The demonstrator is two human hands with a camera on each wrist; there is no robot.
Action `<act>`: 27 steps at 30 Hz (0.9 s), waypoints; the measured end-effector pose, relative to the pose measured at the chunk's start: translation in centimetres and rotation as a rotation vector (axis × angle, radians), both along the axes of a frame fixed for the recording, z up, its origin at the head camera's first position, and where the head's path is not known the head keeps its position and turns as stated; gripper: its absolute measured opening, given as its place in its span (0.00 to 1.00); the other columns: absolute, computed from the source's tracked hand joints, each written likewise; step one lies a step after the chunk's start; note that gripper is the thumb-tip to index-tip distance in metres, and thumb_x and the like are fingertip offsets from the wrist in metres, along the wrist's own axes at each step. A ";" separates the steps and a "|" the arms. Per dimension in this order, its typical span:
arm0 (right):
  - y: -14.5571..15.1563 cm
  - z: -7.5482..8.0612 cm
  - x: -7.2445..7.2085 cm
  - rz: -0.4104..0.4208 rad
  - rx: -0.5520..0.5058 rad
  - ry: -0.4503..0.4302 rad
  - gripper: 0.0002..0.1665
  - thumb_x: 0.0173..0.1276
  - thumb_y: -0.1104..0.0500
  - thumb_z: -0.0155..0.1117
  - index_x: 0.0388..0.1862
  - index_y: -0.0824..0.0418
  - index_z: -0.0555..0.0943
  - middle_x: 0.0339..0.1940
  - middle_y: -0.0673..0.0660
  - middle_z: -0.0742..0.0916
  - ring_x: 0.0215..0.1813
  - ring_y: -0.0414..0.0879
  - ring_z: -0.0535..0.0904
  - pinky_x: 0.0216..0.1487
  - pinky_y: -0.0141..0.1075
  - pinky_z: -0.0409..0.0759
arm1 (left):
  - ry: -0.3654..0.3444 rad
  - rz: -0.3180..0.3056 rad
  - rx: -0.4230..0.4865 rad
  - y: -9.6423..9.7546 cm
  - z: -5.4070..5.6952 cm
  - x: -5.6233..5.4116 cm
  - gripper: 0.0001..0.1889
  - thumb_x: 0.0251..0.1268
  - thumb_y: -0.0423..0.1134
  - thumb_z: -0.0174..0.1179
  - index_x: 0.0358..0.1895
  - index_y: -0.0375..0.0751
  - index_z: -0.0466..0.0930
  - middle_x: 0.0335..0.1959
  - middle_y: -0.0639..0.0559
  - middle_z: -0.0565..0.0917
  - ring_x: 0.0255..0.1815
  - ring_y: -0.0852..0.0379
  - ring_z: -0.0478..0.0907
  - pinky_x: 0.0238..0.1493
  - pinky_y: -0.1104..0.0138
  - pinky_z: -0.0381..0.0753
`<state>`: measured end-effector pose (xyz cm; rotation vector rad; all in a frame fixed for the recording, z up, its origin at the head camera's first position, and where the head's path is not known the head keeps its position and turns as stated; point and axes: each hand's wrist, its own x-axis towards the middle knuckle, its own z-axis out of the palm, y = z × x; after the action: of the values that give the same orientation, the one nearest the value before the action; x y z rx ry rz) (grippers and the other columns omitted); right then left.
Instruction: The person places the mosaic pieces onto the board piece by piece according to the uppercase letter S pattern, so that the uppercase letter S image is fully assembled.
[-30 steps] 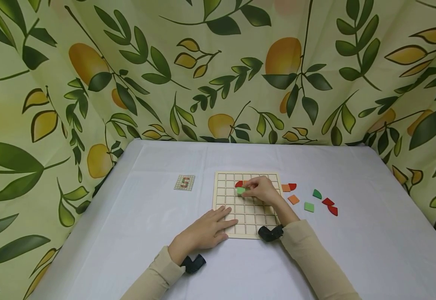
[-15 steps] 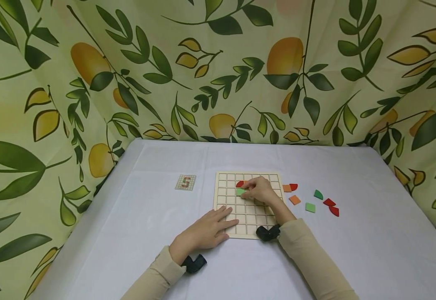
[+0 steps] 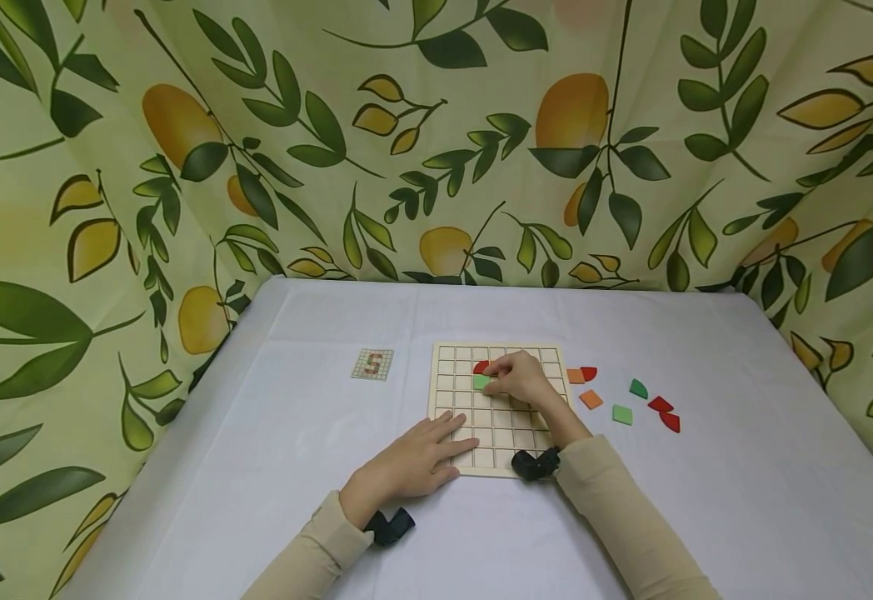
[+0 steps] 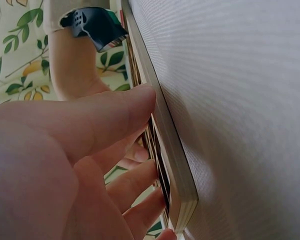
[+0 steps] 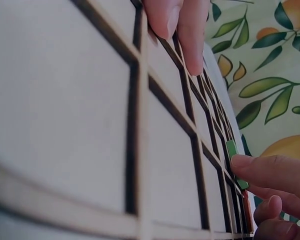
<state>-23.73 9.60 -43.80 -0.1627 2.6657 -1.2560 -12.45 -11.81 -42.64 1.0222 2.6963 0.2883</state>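
A light wooden board (image 3: 504,458) marked with a square grid lies on the table. My left hand (image 3: 410,458) rests on its near left corner, fingers spread; in the left wrist view the thumb lies along the board's edge (image 4: 175,170). Over the upper part of the board, my right hand (image 3: 522,379) holds a light green square tile (image 3: 481,382) between thumb and finger. That tile sits in the grid just below a red quarter-round tile (image 3: 480,367). From the right wrist, the thumb touches the green tile (image 5: 231,150). The right hand covers some cells behind it.
Right of the board lie loose tiles: orange squares (image 3: 591,400), a light green square (image 3: 622,414), a dark green quarter-round (image 3: 638,388) and several red ones (image 3: 670,422). A small pattern card (image 3: 372,364) lies to the left. A leaf-and-fruit curtain (image 3: 436,150) hangs behind.
The green tile, tilted a second ago, now lies flatter in the grid below the red tile, my right fingers still at it. My left hand has kept its place.
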 end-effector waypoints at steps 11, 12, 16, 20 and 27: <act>0.0 0.0 0.0 0.001 -0.029 0.004 0.15 0.50 0.64 0.76 0.38 0.67 0.87 0.19 0.49 0.75 0.27 0.42 0.66 0.26 0.29 0.64 | -0.007 0.000 0.000 0.0 -0.1 -0.1 0.25 0.73 0.47 0.49 0.72 0.57 0.65 0.78 0.48 0.58 0.81 0.46 0.51 0.79 0.52 0.58; 0.0 0.0 0.0 -0.001 -0.027 0.002 0.15 0.50 0.64 0.76 0.38 0.67 0.87 0.19 0.49 0.75 0.27 0.42 0.66 0.26 0.29 0.64 | -0.009 0.001 0.000 0.0 -0.1 -0.1 0.25 0.73 0.47 0.49 0.72 0.57 0.64 0.78 0.48 0.58 0.81 0.46 0.51 0.79 0.52 0.58; 0.1 -0.1 0.0 -0.014 -0.024 -0.008 0.14 0.50 0.64 0.76 0.38 0.66 0.88 0.19 0.49 0.74 0.27 0.42 0.65 0.27 0.29 0.63 | -0.018 0.005 0.003 0.0 -0.1 -0.1 0.25 0.73 0.47 0.49 0.72 0.57 0.64 0.78 0.48 0.58 0.81 0.46 0.51 0.79 0.53 0.57; 0.2 0.0 0.1 -0.015 -0.026 -0.009 0.14 0.51 0.64 0.76 0.38 0.66 0.87 0.19 0.49 0.73 0.27 0.42 0.65 0.27 0.29 0.63 | -0.019 0.003 0.018 0.0 0.0 -0.1 0.25 0.73 0.46 0.50 0.71 0.57 0.65 0.78 0.47 0.59 0.80 0.45 0.52 0.79 0.52 0.57; 0.5 0.4 0.5 -0.014 -0.030 -0.022 0.13 0.54 0.62 0.74 0.39 0.66 0.87 0.19 0.49 0.71 0.27 0.42 0.65 0.27 0.30 0.62 | -0.012 0.001 0.018 0.0 -0.1 -0.1 0.25 0.73 0.46 0.50 0.71 0.57 0.65 0.78 0.47 0.59 0.80 0.46 0.52 0.79 0.52 0.58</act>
<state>-23.22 10.11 -43.39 -0.1346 2.6352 -1.2949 -12.57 -11.79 -42.70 1.0202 2.6884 0.3180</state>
